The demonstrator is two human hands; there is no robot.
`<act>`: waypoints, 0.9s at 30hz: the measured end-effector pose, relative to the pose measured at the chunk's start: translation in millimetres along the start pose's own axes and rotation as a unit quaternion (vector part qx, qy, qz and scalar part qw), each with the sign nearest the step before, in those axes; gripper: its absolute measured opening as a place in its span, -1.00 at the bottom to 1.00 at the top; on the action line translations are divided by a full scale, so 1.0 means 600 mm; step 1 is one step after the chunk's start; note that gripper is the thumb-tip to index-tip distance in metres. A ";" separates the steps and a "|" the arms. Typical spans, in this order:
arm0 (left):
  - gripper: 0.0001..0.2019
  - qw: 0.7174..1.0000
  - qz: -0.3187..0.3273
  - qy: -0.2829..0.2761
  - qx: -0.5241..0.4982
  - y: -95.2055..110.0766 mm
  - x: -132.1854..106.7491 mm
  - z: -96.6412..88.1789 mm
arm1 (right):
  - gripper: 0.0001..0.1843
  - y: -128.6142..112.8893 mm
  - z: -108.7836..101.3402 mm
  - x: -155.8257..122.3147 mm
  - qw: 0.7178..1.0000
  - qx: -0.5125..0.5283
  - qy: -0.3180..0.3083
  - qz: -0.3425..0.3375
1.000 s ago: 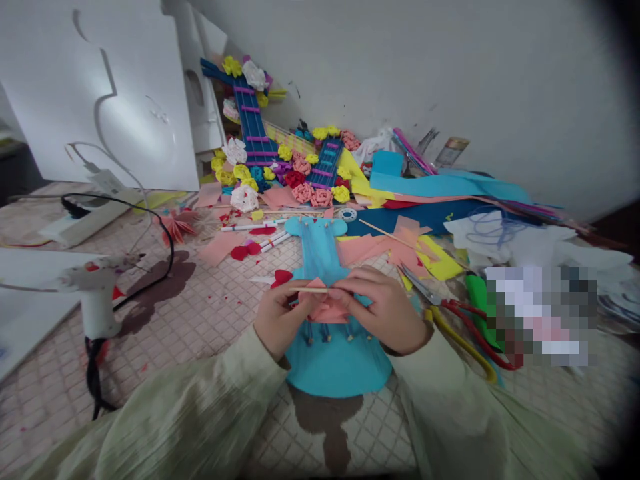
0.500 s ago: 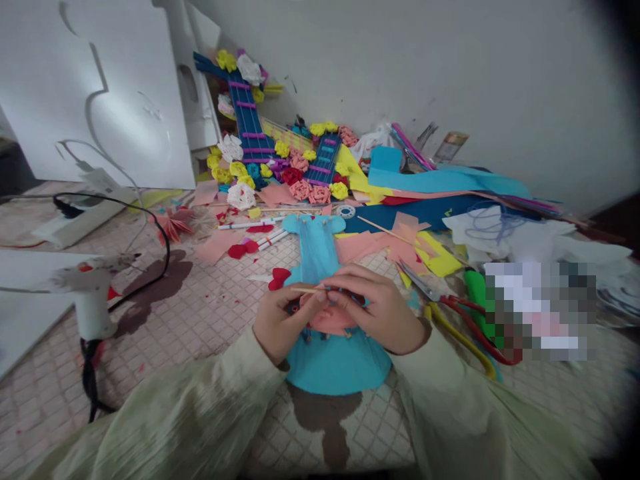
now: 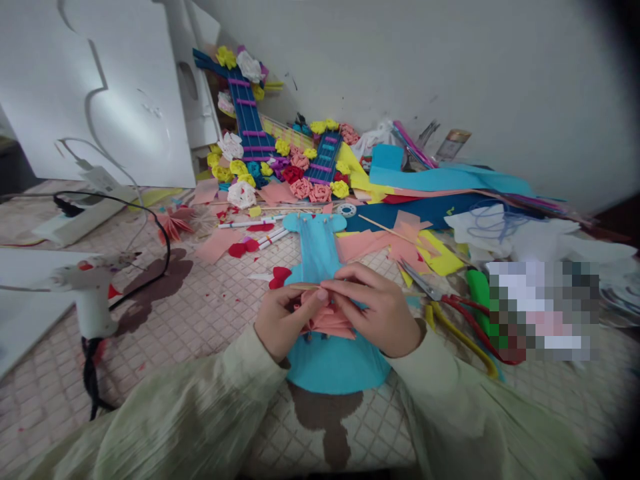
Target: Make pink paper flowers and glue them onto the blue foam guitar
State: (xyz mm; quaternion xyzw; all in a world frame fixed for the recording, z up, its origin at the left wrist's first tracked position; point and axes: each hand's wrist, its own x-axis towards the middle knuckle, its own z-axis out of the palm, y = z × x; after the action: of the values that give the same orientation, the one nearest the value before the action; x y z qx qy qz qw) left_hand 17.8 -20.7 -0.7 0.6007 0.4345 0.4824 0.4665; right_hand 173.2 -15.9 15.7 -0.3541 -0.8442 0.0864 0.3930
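Two bare hands fill my feed, meeting over the blue guitar-shaped piece [image 3: 340,370], with the pink paper [image 3: 333,325] between them above its body; from here I can't tell whether paper and blue surface touch. The left hand [image 3: 284,321] has thumb and fingers pinched closed on the paper, with what looks like a thin stick [image 3: 304,286] along its fingertips. The right hand [image 3: 377,310] is curled in, fingertips nearly at the left thumb, but I can't tell whether they grip anything. I'd judge this to be shaping or rolling: I'd keep the left pinch light, tension even, and turn in small increments so the folds don't crease or tear.
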 end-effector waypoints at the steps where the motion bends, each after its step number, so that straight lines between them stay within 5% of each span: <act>1: -0.83 1.000 0.002 0.002 0.001 0.000 0.000 0.000 | -0.78 0.000 0.000 0.000 1.000 -0.004 0.000 0.001; 14: -0.79 0.991 0.038 0.017 0.127 -0.008 -0.005 -0.003 | -0.81 -0.005 -0.001 0.000 0.998 0.007 -0.030 0.058; 27: -0.84 0.998 0.045 0.005 0.042 -0.010 -0.008 -0.001 | -0.84 -0.009 -0.007 0.006 0.991 0.062 -0.030 0.111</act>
State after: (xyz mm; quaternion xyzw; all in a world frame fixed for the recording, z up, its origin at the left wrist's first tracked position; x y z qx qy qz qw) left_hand 15.9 -23.9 -7.4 0.6359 0.4297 0.4874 0.4165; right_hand 171.7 -17.8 23.2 -0.4177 -0.8039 0.1925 0.3772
